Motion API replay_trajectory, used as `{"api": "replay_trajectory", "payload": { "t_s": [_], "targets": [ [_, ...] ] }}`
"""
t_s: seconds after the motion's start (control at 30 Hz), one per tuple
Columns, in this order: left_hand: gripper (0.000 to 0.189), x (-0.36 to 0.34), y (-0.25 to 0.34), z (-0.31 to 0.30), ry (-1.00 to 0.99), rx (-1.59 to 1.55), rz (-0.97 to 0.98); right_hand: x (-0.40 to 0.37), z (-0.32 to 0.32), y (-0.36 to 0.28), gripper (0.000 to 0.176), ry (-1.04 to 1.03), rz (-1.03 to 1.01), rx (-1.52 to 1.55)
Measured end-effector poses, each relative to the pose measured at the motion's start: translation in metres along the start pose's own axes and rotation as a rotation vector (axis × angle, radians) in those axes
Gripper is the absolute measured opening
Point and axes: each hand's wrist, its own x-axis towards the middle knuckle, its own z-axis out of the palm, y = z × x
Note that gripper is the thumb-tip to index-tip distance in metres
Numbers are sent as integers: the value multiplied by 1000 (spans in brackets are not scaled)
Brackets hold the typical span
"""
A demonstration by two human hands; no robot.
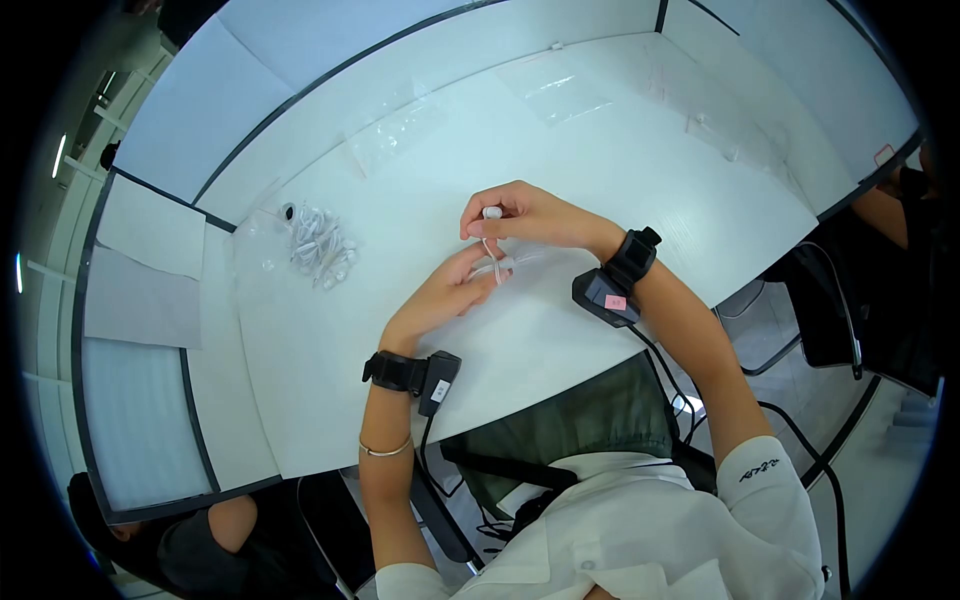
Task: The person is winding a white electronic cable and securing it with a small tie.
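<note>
My left hand (447,296) is closed around a small coil of thin white cable (497,268) above the table. Just beyond it, my right hand (530,215) pinches the white end piece (491,213) of the same cable between thumb and fingers. A strand runs between the two hands. Whether that end piece is a plug or an earbud is too small to tell. Off to the left lies a tangled pile of white cables (320,248), apart from both hands.
Clear plastic bags (566,98) lie along the back of the white table (330,400), with another clear bag (728,150) at the right. Low white partitions (330,120) border it. Other people sit at the lower left and the right. Black wires hang from my wrist devices.
</note>
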Motion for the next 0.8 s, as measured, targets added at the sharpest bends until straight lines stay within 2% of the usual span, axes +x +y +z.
{"api": "replay_trajectory", "payload": {
  "t_s": [0.17, 0.43, 0.63, 0.8],
  "targets": [
    [15, 7, -7, -5, 137, -25, 81, 0, 6, -5, 14, 183, -130, -81],
    [6, 12, -15, -5, 316, -120, 149, 0, 9, -5, 14, 287, -147, -271],
    [5, 11, -12, -6, 302, -135, 128, 0, 8, -2, 15, 299, -144, -309],
    [10, 9, -11, -5, 176, -19, 105, 2, 7, 3, 17, 281, -132, -297]
  ]
}}
